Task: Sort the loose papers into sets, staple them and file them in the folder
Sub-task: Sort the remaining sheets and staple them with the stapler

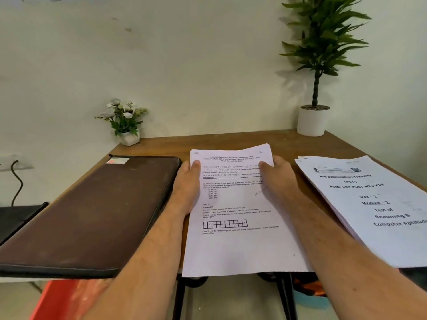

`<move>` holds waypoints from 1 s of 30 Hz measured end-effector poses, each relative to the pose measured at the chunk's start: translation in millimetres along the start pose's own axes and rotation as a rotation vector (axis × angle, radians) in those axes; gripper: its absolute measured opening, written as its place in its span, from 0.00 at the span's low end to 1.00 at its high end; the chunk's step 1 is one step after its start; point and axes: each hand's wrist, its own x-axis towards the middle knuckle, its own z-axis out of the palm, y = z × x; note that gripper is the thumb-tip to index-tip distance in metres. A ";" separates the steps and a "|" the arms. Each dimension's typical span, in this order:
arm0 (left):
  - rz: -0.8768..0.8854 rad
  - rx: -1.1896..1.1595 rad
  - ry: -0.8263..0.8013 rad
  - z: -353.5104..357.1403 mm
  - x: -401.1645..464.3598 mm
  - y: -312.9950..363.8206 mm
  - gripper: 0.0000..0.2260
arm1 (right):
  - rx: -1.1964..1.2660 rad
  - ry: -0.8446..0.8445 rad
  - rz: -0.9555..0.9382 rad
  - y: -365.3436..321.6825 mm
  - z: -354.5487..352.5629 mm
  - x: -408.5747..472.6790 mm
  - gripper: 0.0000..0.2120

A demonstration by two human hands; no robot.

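A stack of printed white papers [235,241] lies in the middle of the wooden table, its near edge hanging over the table's front. My left hand [188,181] grips the stack's left edge near the top, thumb on the top sheet. My right hand [275,176] grips the right edge near the top in the same way. A closed dark brown folder [92,211] lies flat to the left of the stack. A second pile of papers [374,204], with a title page on top, lies to the right. No stapler is in view.
A small white pot of flowers [126,122] stands at the table's back left corner, and a tall green plant in a white pot [314,116] at the back right. The wooden table [231,140] abuts a white wall. A red object [67,299] sits on the floor below.
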 end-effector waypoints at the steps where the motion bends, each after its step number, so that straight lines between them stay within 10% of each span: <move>1: 0.021 0.007 0.016 0.5 1.1 -0.2 0.12 | -0.046 0.014 -0.024 -0.4 1.4 -3.9 0.08; 11: 0.085 -0.138 0.106 -0.1 19.1 -2.8 0.07 | 0.037 0.003 -0.128 6.1 -0.4 -13.1 0.05; 15: 0.047 -0.240 0.087 -0.2 16.0 -1.3 0.07 | 0.081 -0.038 -0.117 4.7 -0.7 -13.3 0.22; 30: 0.007 -0.348 0.046 1.8 12.2 2.2 0.07 | -0.161 0.136 -0.167 4.2 -0.6 -13.5 0.11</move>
